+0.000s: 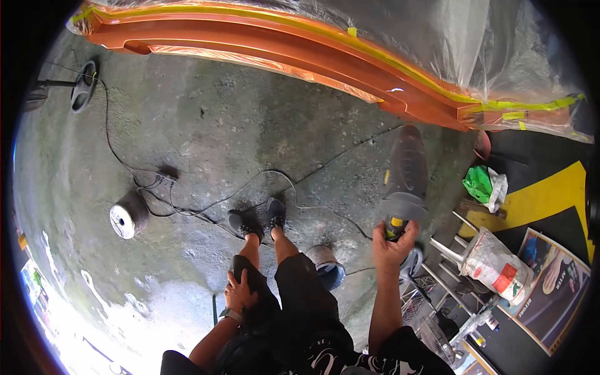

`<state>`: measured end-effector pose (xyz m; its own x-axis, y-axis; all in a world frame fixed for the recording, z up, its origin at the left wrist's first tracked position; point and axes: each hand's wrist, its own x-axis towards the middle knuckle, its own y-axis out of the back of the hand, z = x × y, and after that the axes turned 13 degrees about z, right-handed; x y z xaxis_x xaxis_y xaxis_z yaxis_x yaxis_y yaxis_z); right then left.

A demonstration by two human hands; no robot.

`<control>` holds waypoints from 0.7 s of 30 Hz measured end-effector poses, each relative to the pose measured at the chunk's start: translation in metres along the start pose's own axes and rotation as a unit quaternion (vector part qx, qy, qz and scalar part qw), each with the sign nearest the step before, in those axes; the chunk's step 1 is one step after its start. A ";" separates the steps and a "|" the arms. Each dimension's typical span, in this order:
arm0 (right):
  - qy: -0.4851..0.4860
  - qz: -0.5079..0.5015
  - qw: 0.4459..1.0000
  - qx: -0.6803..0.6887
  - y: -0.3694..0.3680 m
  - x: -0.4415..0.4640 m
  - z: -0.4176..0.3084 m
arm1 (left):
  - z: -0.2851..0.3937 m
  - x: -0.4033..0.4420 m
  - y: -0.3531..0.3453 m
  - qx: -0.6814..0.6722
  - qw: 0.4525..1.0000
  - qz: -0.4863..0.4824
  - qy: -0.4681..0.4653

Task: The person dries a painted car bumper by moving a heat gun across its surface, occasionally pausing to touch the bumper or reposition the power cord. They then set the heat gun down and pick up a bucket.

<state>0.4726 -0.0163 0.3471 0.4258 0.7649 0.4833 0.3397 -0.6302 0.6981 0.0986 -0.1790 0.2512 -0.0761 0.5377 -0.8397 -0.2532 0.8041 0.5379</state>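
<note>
My right hand is closed around the near end of a dark power tool with a yellow-green part. The tool points away from me, its far tip close to the orange panel's lower edge. My left hand rests on my left thigh with its fingers apart, holding nothing; a watch is on that wrist. Ahead, the orange vehicle panel curves across the top, edged with yellow tape and clear plastic sheeting.
Black cables wind over the concrete floor around my shoes. A white-topped spool stands left, a bucket beside my right leg. Right are a green bag, a white container, metal legs and a poster.
</note>
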 end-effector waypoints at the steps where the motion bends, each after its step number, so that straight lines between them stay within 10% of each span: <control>1: -0.039 0.009 0.999 0.010 0.003 -0.001 0.002 | -0.008 -0.001 0.004 -0.016 1.000 0.014 0.013; 21: 0.102 -0.079 0.983 0.129 -0.149 -0.016 -0.221 | -0.188 0.039 0.050 -0.051 0.978 0.094 0.177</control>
<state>0.2302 0.0950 0.3520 0.1830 0.8505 0.4932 0.6011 -0.4937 0.6284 -0.0979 -0.1656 0.2310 -0.4546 0.5382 -0.7097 -0.2954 0.6606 0.6902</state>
